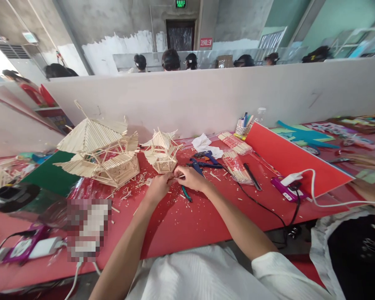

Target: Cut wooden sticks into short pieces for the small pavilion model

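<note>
My left hand [158,187] and my right hand [192,178] meet over the red table, fingers pinched together. Between the fingertips is something small and pale, perhaps a piece of wooden stick; its form is too small to tell. Just beyond them stands a small pavilion model [162,156] built of thin wooden sticks. To its left is a larger stick pavilion [100,152] with a sloping roof. A tool with teal handles [186,194] lies beneath my hands. Blue-handled tools [203,164] rest behind my right hand.
Packs of wooden sticks [237,166], a black pen [252,177] and crumpled tissue [203,143] lie to the right. A red board [293,160] stands beside a purple power strip [289,189]. Wood scraps litter the table [175,229]. At far right a co-worker's arm [368,191] shows.
</note>
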### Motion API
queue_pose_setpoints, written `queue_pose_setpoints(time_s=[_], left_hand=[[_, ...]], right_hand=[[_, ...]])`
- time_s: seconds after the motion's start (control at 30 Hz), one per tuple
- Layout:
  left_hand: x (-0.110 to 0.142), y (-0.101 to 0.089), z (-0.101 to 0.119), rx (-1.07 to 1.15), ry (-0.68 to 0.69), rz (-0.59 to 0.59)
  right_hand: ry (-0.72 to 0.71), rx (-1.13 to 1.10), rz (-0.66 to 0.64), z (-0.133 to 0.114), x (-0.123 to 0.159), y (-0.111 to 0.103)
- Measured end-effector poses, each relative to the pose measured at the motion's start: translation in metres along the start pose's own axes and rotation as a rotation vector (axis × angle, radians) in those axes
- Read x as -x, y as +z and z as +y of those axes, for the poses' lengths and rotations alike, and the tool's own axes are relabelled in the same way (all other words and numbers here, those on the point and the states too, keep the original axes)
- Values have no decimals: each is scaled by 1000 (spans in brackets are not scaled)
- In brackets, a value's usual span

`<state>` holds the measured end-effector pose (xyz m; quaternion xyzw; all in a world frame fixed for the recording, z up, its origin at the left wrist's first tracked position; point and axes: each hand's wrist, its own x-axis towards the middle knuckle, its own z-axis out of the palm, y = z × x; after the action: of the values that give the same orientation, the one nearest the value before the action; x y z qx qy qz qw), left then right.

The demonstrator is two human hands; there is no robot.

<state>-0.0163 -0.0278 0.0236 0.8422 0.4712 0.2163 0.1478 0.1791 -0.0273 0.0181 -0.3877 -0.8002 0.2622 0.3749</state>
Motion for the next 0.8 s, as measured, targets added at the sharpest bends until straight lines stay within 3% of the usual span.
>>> queue_pose_setpoints(time_s=[0.53,0.8], left_hand=[[0,-3,3,-83,-42,-48],[1,-6,2,-74,-52,-48]], right_hand=[[-57,155,-16,-2,1,3],[-63,100,32,-5,0,6]])
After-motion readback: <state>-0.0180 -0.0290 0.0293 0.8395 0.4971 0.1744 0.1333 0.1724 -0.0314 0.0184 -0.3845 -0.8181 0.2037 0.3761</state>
